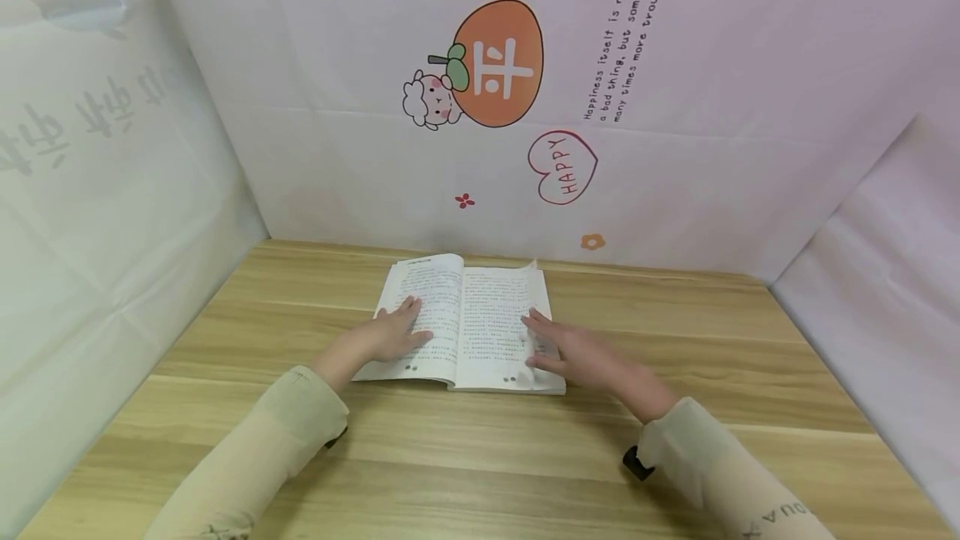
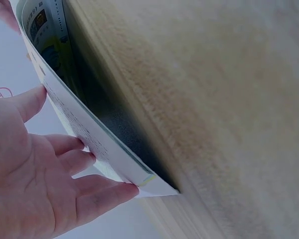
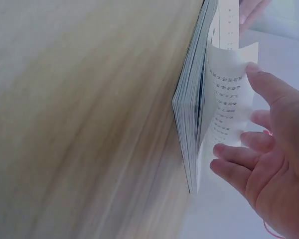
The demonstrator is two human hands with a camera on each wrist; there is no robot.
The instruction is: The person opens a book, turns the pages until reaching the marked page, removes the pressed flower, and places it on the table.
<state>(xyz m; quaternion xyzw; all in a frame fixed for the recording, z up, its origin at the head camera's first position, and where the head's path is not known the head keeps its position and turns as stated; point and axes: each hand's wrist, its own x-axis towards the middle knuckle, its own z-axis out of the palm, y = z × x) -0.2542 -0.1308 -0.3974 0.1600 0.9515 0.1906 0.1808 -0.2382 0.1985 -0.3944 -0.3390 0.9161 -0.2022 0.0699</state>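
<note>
An open book (image 1: 491,323) with printed pages lies on the wooden table, its spine running away from me. My left hand (image 1: 393,333) rests on the left page, fingers spread. In the left wrist view the left-hand side of the book (image 2: 79,114) arches above the tabletop, with the left fingertips on its printed face. At the right edge is my right hand (image 1: 573,352), fingers loosely extended. The right wrist view shows a single page (image 3: 229,94) lifted and curled off the thick page block (image 3: 189,129), with the right thumb (image 3: 266,82) touching its edge.
The wooden table (image 1: 465,473) meets a printed cloth backdrop (image 1: 337,148) behind the book. White cloth walls stand at the left (image 1: 112,232) and right (image 1: 885,273). A black strap (image 1: 637,463) shows below the right sleeve cuff.
</note>
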